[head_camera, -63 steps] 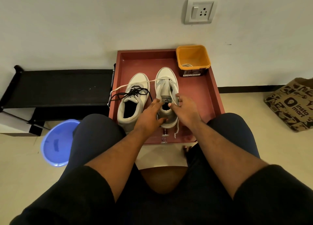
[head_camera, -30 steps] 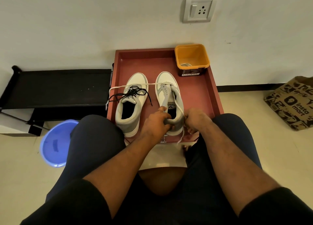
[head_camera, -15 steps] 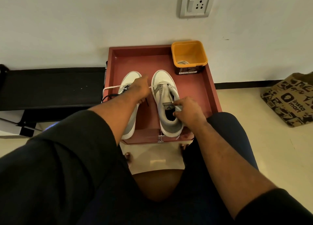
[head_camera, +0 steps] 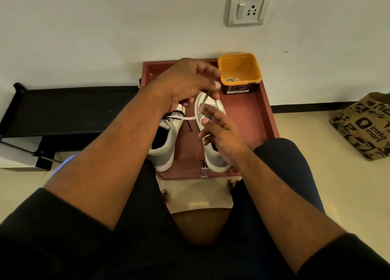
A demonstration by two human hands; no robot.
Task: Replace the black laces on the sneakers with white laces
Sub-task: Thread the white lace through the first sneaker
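Both forearms cover much of the scene. The left forearm hides the toe of the left sneaker (head_camera: 166, 140), whose black lace (head_camera: 187, 124) shows only as a short end beside it. The right hand (head_camera: 221, 134) covers the tongue and opening of the right sneaker (head_camera: 211, 104). A blue object (head_camera: 65, 159) shows only as a sliver beside the left arm.

The left hand (head_camera: 187, 83), raised above the sneakers, pinches a white lace (head_camera: 203, 101); a further stretch of lace lies across the left sneaker. The right hand hovers with fingers loosely spread; whether they touch the lace cannot be told.

Both sneakers stand side by side in a red tray (head_camera: 261, 115) on the floor. In its far right corner stands a yellow tub (head_camera: 239, 68) holding something pale, too small to identify. A printed bag (head_camera: 363, 125) is cut off at the right edge.
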